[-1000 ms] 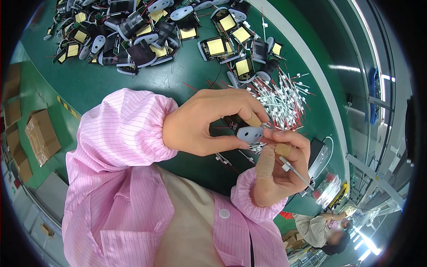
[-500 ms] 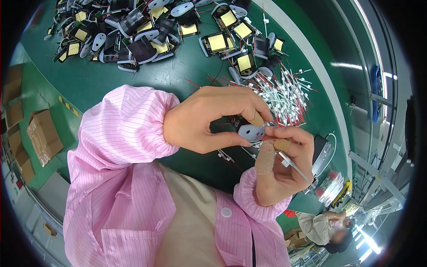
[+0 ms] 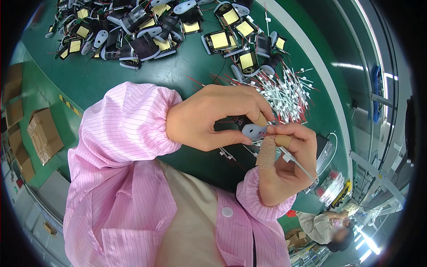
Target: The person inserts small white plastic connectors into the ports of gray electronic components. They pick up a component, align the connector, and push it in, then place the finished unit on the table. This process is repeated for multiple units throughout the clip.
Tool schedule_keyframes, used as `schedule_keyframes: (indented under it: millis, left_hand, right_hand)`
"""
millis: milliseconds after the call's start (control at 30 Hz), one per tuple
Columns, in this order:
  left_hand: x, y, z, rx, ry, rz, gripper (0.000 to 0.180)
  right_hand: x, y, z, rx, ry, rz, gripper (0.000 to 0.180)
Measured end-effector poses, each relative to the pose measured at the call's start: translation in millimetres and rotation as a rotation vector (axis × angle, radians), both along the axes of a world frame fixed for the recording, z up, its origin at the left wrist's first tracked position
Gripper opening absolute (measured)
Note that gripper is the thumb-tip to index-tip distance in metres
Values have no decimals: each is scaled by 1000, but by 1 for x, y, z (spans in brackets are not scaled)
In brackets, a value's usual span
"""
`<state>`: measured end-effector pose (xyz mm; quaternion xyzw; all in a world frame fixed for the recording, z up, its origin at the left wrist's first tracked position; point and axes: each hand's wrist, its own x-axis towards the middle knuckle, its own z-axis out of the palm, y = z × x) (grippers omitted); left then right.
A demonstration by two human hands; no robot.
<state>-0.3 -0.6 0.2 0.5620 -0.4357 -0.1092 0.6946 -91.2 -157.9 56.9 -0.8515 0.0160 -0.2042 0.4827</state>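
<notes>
My left hand [image 3: 209, 118] is closed round a small black assembly with a grey oval end cap [image 3: 254, 131]. The cap has small holes and faces right; the fingers cover much of the black body. Against the cap's right end, my right hand [image 3: 291, 162] pinches with thumb and forefinger. A thin wire lead with a white connector [image 3: 287, 156] lies across that palm, and its tip is hidden in the pinch. Tan tape wraps the right thumb and fingers of both hands. Beyond the hands lies a heap of red and white wire leads [image 3: 284, 100].
Similar black assemblies [image 3: 144, 46] with yellow pads and grey caps pile up on the green table [image 3: 100, 73]. Bundled leads [image 3: 331, 187] lie at the right, near a clear-and-black object [image 3: 324, 153]. A cardboard box [image 3: 45, 133] stands at the left. Another person [image 3: 318, 227] sits at lower right.
Both hands have shifted slightly to the right together, with the black assembly between them. The grip on the assembly and the pinch at its cap look the same.
</notes>
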Motion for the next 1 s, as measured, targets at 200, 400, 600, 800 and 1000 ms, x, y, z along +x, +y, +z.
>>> schedule_keyframes:
  millis: [200,400,600,800,1000]
  left_hand:
    - [-1,-1,-2,1,-9,5,32]
    - [-2,2,-2,77,-5,-5,33]
    - [0,3,1,66,20,2,36]
    - [2,-1,-6,62,-87,-8,49]
    - [1,2,-7,265,-121,52,52]
  right_hand:
    - [1,2,4,-103,20,0,19]
    - [3,3,1,-49,87,31,22]
    - [-9,-3,3,316,144,-4,15]
    - [-6,-4,-2,210,161,11,14]
    - [4,-6,2,-155,262,51,17]
